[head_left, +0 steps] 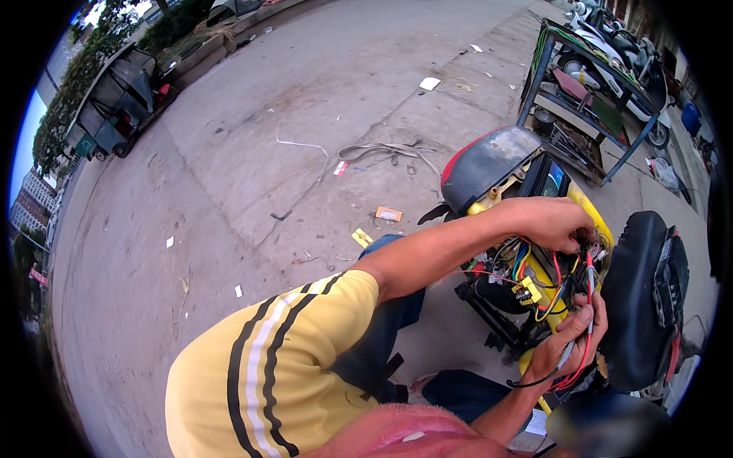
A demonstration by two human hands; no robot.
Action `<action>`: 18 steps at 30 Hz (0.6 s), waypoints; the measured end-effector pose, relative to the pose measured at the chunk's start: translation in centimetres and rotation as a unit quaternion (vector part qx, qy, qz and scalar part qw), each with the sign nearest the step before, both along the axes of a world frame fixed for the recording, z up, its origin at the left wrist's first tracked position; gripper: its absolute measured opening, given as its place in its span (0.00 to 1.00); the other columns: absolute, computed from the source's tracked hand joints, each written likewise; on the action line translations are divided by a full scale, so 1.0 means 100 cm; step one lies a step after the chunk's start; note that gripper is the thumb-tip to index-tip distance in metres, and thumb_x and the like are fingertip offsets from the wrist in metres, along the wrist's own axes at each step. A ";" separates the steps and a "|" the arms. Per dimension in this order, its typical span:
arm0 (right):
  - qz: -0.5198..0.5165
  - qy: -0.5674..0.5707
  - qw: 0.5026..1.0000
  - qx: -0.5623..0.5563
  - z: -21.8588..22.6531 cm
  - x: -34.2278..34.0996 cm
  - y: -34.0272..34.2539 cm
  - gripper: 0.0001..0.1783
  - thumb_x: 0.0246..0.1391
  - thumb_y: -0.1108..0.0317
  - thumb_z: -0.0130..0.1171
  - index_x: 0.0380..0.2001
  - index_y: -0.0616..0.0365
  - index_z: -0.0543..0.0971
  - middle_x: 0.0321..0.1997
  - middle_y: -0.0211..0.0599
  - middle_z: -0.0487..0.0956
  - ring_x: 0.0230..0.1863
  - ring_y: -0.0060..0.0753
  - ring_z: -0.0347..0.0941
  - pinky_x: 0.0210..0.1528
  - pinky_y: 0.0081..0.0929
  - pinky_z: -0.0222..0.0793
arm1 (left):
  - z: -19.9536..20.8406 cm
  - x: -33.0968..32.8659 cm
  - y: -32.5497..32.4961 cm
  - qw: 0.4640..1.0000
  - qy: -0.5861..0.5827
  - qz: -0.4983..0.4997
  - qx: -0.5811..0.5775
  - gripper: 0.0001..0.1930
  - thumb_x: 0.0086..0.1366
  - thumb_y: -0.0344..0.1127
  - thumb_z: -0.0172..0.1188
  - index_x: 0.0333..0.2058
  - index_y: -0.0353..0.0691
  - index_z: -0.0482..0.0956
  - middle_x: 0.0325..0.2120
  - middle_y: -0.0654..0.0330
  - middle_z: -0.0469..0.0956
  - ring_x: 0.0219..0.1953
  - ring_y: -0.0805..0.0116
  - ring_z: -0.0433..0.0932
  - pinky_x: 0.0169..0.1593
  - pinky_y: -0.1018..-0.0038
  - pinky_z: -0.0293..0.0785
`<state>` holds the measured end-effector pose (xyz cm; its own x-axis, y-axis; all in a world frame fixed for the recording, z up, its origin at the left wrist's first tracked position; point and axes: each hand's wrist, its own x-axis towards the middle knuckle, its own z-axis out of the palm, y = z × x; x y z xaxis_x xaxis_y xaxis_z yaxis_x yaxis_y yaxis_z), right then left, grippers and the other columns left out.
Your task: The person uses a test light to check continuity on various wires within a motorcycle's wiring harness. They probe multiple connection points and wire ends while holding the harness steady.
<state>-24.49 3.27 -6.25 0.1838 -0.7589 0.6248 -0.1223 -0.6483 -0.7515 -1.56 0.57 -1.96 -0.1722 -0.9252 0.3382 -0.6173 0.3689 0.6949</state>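
Note:
The yellow frame (589, 210) of a scooter lies open in front of me, its inside packed with coloured wires (523, 256). My left hand (561, 224) reaches across into the wires; its fingers are bent and pinched together, and whatever lies between them is hidden. Lower down, my right hand (573, 336) is closed around thin red and grey test leads (590, 286), which point up toward the left fingertips. A yellow connector block (527, 291) hangs among the wires left of the right hand. The black and red tail section (489, 168) sits beyond my left forearm.
A black scooter seat (640, 301) stands close to the right of my hands. Behind it is a blue metal rack (573, 99) with tools, near parked scooters (611, 42). A small orange box (389, 214) and a strap (382, 150) lie on the ground. A three-wheeler (118, 99) stands far left.

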 end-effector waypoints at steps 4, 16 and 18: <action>0.000 -0.006 1.000 0.008 0.000 0.002 0.000 0.17 0.75 0.69 0.51 0.60 0.67 0.76 0.41 0.41 0.85 0.25 0.15 0.63 0.28 0.17 0.60 | 0.001 0.001 0.002 1.000 -0.001 -0.007 -0.008 0.19 0.63 0.30 0.65 0.53 0.33 0.82 0.42 0.45 0.87 0.46 0.49 0.86 0.53 0.61 0.80; -0.046 0.060 0.996 -0.051 0.011 -0.002 0.005 0.14 0.73 0.72 0.54 0.56 0.67 0.78 0.41 0.48 0.87 0.41 0.37 0.86 0.47 0.32 0.80 | 0.011 -0.002 -0.004 0.999 -0.023 -0.011 0.041 0.23 0.64 0.30 0.64 0.57 0.31 0.80 0.48 0.45 0.86 0.50 0.53 0.86 0.58 0.65 0.80; -0.027 0.054 0.994 -0.089 0.008 0.000 0.000 0.14 0.73 0.73 0.54 0.56 0.69 0.78 0.42 0.46 0.87 0.42 0.30 0.84 0.48 0.28 0.79 | 0.004 0.001 -0.005 0.998 0.008 -0.007 0.054 0.24 0.64 0.26 0.62 0.60 0.29 0.77 0.52 0.46 0.85 0.54 0.57 0.85 0.60 0.66 0.79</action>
<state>-24.45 3.25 -5.42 0.2186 -0.6495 0.7282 -0.2351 -0.7593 -0.6067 -1.48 0.09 -1.56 -0.1806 -0.9540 0.2391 -0.6016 0.2995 0.7406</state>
